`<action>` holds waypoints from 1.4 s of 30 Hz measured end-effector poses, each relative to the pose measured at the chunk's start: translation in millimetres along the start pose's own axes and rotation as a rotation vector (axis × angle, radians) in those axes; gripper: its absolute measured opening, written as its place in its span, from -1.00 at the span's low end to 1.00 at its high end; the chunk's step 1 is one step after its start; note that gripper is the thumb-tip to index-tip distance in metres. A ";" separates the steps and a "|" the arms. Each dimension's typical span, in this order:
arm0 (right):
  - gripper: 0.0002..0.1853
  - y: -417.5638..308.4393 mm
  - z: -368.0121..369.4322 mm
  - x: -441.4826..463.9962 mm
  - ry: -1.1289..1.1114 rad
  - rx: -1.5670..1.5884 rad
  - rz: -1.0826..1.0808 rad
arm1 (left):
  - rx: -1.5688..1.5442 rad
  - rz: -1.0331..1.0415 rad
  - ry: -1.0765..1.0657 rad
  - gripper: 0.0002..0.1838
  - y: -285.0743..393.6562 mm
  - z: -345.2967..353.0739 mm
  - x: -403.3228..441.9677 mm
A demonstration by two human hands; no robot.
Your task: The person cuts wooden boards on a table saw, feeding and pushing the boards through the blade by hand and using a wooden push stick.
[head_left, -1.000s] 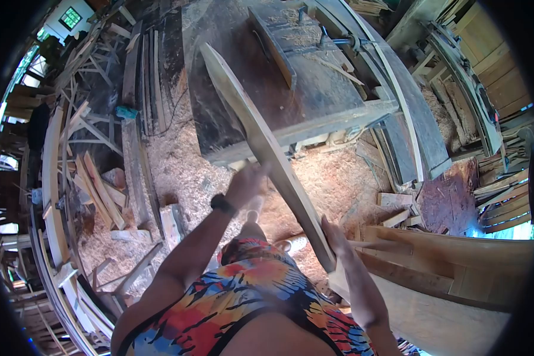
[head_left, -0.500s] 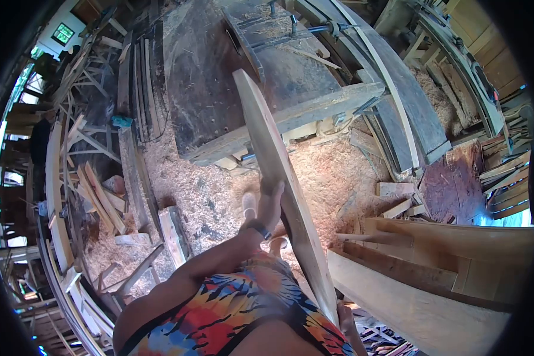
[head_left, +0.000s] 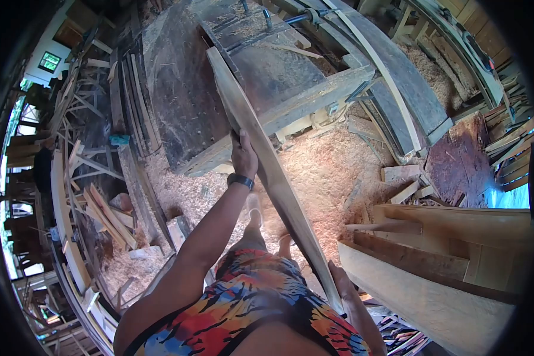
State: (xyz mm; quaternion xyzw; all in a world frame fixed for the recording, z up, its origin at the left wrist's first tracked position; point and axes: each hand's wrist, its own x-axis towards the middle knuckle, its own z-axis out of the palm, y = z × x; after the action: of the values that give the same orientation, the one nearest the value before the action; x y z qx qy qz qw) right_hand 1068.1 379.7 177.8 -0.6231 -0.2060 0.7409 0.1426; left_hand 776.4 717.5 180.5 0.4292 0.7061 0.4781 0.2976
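Note:
A long, slightly curved wooden plank (head_left: 273,178) stretches from beside my right hip up to the workbench (head_left: 190,113). My left hand (head_left: 244,155), with a dark watch on its wrist, grips the plank's left edge around its middle; part of the fingers is hidden beneath the wood. Near the close end, my right hand (head_left: 343,283) holds the plank's right edge, its fingertips partly out of sight. The far tip of the plank lies over the benchtop, alongside a narrow raised metal fence (head_left: 221,50). Whether the tip touches the surface I cannot tell.
Wood shavings (head_left: 314,166) cover the floor around my feet. A large pale wooden piece (head_left: 421,296) stands close on my right. Clamps (head_left: 308,16) and a long bent strip (head_left: 385,77) lie beyond the bench. Scrap boards (head_left: 110,216) and trestles fill the left side.
The plank has moved forward and left, its far end now farther over the bench. My left arm has stretched out, and my right hand has come up into fuller view.

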 end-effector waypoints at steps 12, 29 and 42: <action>-0.38 -63.2 -0.1 15.7 -0.080 0.183 0.084 | -0.074 0.024 0.046 -0.21 1.3 17.0 43.8; -0.34 -63.3 -0.3 50.1 -0.062 0.044 0.086 | -0.141 0.017 0.014 -0.30 20.0 14.8 70.2; -0.38 -113.4 10.5 46.5 -0.055 -0.024 0.088 | -0.213 0.030 -0.023 -0.37 22.4 15.3 93.4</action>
State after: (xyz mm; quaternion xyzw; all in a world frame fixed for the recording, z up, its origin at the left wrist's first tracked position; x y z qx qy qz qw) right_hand 1044.1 499.3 193.8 -0.6126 -0.1910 0.7608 0.0969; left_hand 753.8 811.0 194.8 0.4112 0.6414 0.5497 0.3425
